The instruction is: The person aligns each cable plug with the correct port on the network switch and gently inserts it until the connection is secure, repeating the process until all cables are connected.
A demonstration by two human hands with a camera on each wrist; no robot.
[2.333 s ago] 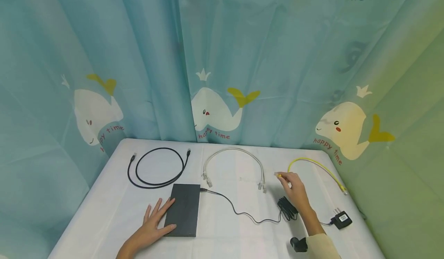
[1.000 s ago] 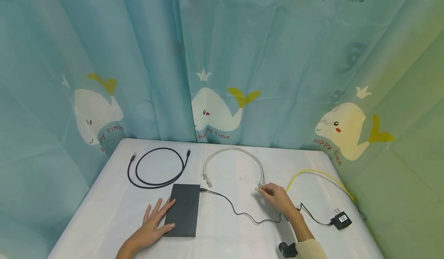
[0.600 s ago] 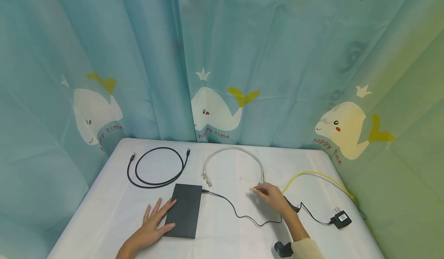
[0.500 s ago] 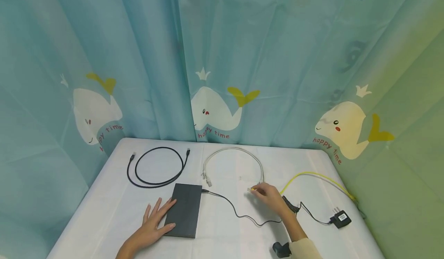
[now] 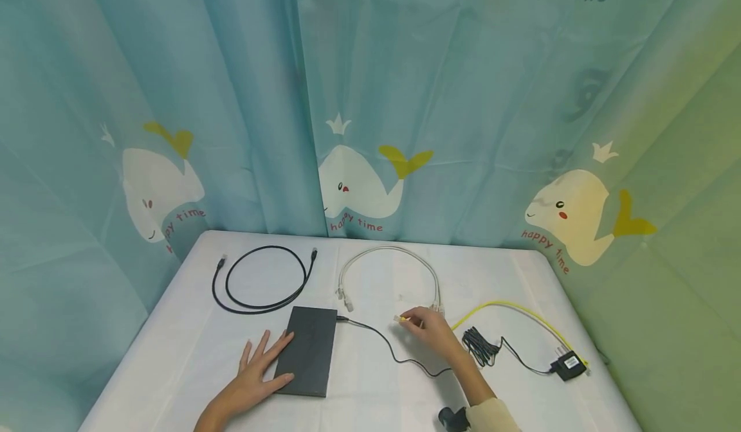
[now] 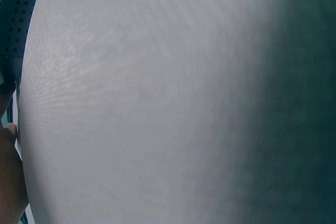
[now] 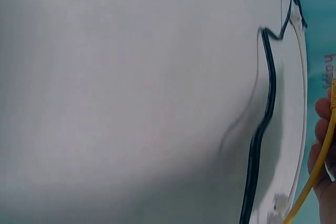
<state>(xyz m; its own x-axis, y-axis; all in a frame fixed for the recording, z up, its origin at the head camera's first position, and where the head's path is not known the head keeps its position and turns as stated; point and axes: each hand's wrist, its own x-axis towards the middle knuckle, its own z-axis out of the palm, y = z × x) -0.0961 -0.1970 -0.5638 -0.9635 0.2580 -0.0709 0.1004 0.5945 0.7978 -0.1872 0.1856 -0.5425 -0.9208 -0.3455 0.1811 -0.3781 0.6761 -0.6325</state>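
My left hand (image 5: pixel 249 379) rests with spread fingers on the left side of a flat black box (image 5: pixel 309 355); the left wrist view shows vent holes in the dark casing (image 6: pixel 20 14). A thin black power cord runs into the box's far right corner. With thumb and fingers, my right hand (image 5: pixel 431 334) pinches one end of a yellow network cable (image 5: pixel 502 303), its clear plug (image 5: pixel 397 318) pointing left toward the box and apart from it. The yellow cable (image 7: pixel 323 153) trails back past the fingers in the right wrist view. Its other end lies over the power adapter (image 5: pixel 570 364).
A coiled black network cable (image 5: pixel 266 308) lies at the back left of the white table (image 5: pixel 173 368). Behind the right hand is an arched pale grey cable (image 5: pixel 393 248). A bundled stretch of power cord (image 5: pixel 480 347) lies right of the right forearm. A whale-print curtain (image 5: pixel 260 98) encloses the table.
My right hand has moved left and nearer with the yellow cable's plug. The cable's far end has slid nearer, onto the adapter. The box has turned slightly under the left hand, which stays put.
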